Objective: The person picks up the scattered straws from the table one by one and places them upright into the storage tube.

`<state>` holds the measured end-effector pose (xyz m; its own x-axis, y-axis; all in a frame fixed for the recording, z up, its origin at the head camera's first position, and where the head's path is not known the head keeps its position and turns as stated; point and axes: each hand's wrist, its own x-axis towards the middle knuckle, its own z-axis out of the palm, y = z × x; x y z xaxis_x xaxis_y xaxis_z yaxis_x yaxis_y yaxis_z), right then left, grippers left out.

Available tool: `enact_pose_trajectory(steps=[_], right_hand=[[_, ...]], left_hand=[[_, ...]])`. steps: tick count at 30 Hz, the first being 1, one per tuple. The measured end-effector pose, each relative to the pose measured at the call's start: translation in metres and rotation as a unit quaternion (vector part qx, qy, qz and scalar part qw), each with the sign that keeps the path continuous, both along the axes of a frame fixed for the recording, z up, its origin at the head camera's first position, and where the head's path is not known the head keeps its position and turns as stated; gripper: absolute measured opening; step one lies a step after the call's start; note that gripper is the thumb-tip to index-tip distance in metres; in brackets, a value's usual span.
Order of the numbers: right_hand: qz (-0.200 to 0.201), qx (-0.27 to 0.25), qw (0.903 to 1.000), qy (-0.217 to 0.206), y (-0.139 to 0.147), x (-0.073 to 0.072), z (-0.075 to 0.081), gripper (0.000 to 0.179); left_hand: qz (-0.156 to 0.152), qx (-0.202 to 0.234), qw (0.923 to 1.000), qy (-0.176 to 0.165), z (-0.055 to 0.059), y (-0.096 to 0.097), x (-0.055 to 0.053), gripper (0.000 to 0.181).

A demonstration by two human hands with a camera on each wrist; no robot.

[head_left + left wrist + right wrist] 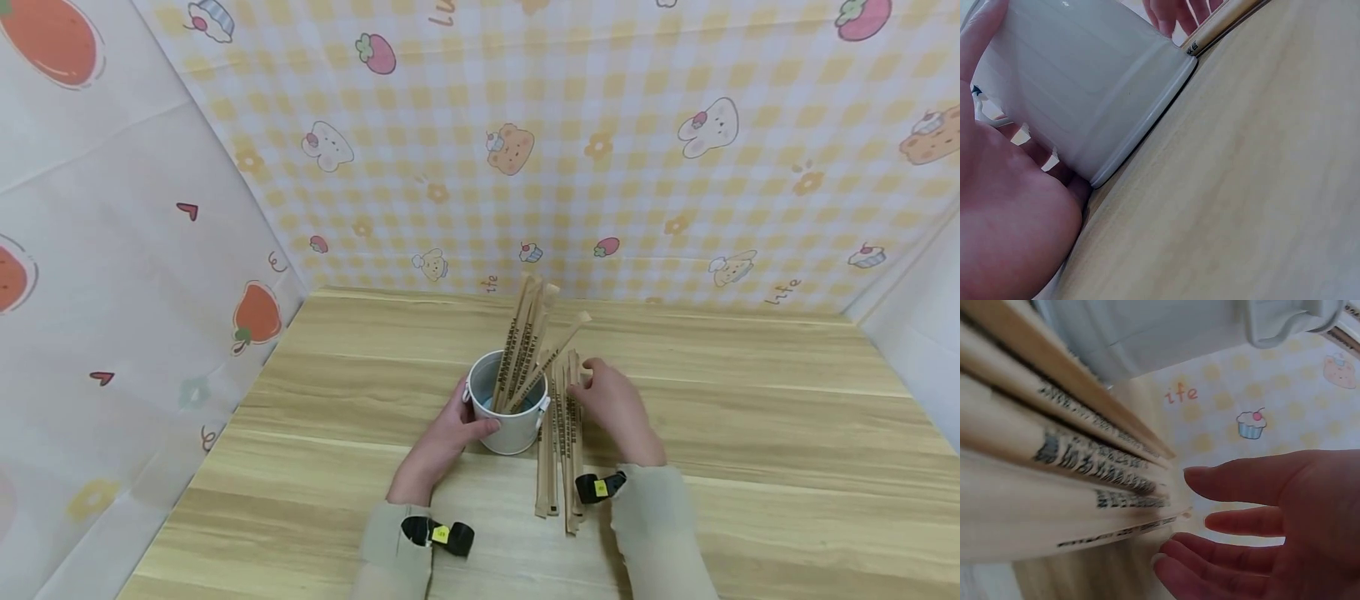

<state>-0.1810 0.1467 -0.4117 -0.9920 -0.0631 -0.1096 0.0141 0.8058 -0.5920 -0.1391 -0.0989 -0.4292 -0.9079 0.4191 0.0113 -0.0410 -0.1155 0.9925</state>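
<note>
A small white metal bucket [510, 435] stands on the wooden table, several paper-wrapped straws [518, 350] leaning upright inside it. My left hand [450, 429] holds the bucket from the left, thumb across its near side. In the left wrist view the palm [1010, 212] lies close to the bucket's wall [1079, 81]. Beside the bucket on the right, more wrapped straws [567, 454] with dark print lie lengthwise on the table. Over their far ends is my right hand [617, 407]. The right wrist view shows its thumb and fingers apart, with nothing between them, near the straw tips.
The wooden table [780, 433] runs back to a yellow checked cloth [622, 192] with cartoon prints. A white printed cloth [112, 275] hangs along the left side. The bucket has a handle lug [543, 406] on its right.
</note>
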Motion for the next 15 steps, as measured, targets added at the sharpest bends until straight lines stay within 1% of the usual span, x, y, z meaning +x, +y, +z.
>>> enact_pose_trajectory(steps=[3,7,11,15], right_hand=[[0.001,-0.002,1.0,-0.006,-0.0003,-0.0009,-0.0043,0.06],[0.011,-0.002,0.9999,-0.003,-0.0027,-0.0023,-0.0089,0.064],[0.019,0.006,0.9997,0.017,-0.0066,-0.0003,-0.0096,0.059],[0.018,0.006,0.9996,0.023,-0.0078,0.0022,-0.0082,0.054]], left_hand=[[0.001,-0.003,1.0,0.0,0.0001,0.0001,-0.0001,0.082],[0.004,-0.007,1.0,0.001,0.0004,0.0004,-0.0001,0.082],[0.006,-0.009,0.9999,0.001,0.0009,0.0005,0.0003,0.082],[0.008,-0.008,0.9999,-0.003,0.0011,0.0002,0.0008,0.082]])
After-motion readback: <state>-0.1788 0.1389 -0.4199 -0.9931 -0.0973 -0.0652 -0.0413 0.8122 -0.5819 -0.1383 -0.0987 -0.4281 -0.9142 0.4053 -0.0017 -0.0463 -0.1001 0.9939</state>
